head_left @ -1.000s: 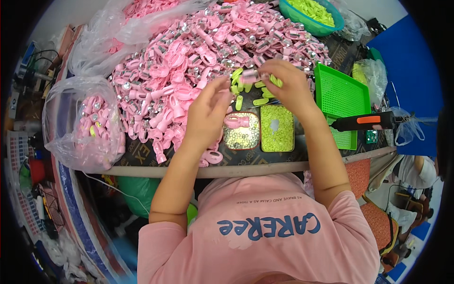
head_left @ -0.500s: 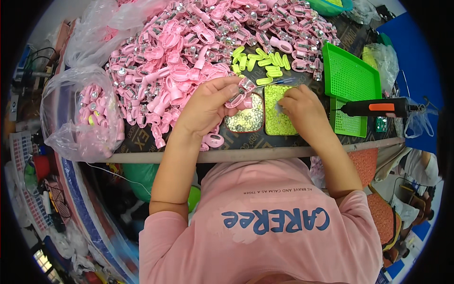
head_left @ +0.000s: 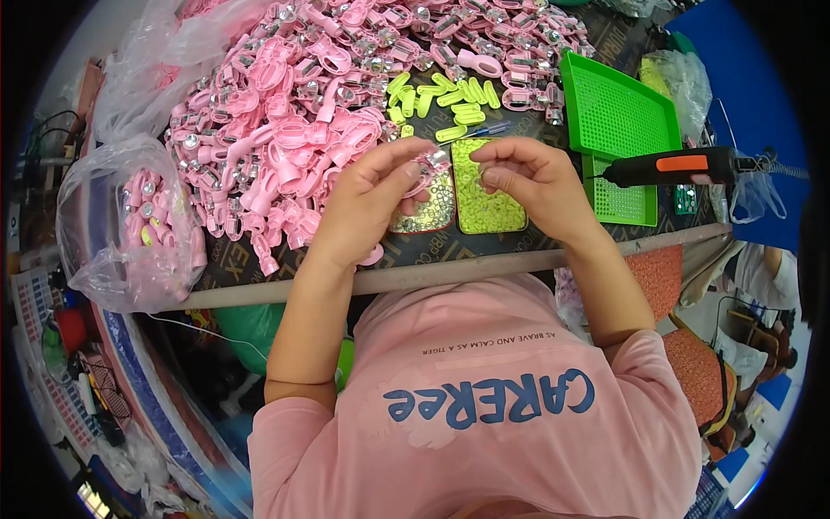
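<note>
My left hand (head_left: 367, 203) is closed round a pink plastic part (head_left: 427, 169) with shiny metal on it, held over a tin (head_left: 425, 231) of small silvery pieces. Thumb and fingers of my right hand (head_left: 538, 183) come together in a pinch to the right of it. Whatever sits between those fingertips is too small to make out. Below the right hand lies a rectangular tray (head_left: 494, 233) filled with tiny yellow-green pieces. Just beyond it are a slim screwdriver-like tool (head_left: 491, 130) and several yellow-green oblong parts (head_left: 468, 114).
A large heap of pink parts (head_left: 298, 130) covers the left and far table. A clear bag (head_left: 130, 233) of pink parts stands at the left edge. Two green perforated baskets (head_left: 621, 112) and a black-and-orange electric screwdriver (head_left: 679, 165) lie at the right.
My right hand has lifted out of the yellow-green pieces and come nearer my left hand, fingers pinched. My left hand keeps hold of the pink part. The whole view has shifted slightly.
</note>
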Motion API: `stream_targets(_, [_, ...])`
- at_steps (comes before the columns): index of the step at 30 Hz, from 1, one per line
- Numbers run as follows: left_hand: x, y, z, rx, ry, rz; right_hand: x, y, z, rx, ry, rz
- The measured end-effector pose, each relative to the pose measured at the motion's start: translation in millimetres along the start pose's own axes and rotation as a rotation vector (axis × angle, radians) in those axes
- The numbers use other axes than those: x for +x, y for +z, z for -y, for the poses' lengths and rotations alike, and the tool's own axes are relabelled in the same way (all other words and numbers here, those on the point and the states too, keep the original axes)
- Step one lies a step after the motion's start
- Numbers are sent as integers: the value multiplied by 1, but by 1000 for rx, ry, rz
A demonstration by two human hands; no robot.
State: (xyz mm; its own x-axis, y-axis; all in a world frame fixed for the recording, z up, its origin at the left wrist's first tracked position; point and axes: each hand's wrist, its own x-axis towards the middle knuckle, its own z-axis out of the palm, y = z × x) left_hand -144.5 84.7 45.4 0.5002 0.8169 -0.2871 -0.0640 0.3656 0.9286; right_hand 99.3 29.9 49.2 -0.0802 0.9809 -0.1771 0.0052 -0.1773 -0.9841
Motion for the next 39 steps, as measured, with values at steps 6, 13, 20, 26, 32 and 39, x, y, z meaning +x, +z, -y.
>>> stream_targets(6, [-2,15,-1,-102,-70,68,-2,14,-1,164,-190,29])
stream_targets(13, [-7,27,7,148,170,5,6,24,3,-581,-756,-222])
stream_targets(20, [-9,26,9,94,158,-22,2,32,3,-644,-720,-281])
stream_targets(26, [-10,20,12,86,55,-5,4,35,6,-590,-667,-282])
stream_targets(32, [-9,21,7,30,24,-43,0,39,-1,-144,-288,-264])
stream_targets(39, [-5,12,5,20,15,38,2,25,17,-501,-499,-128])
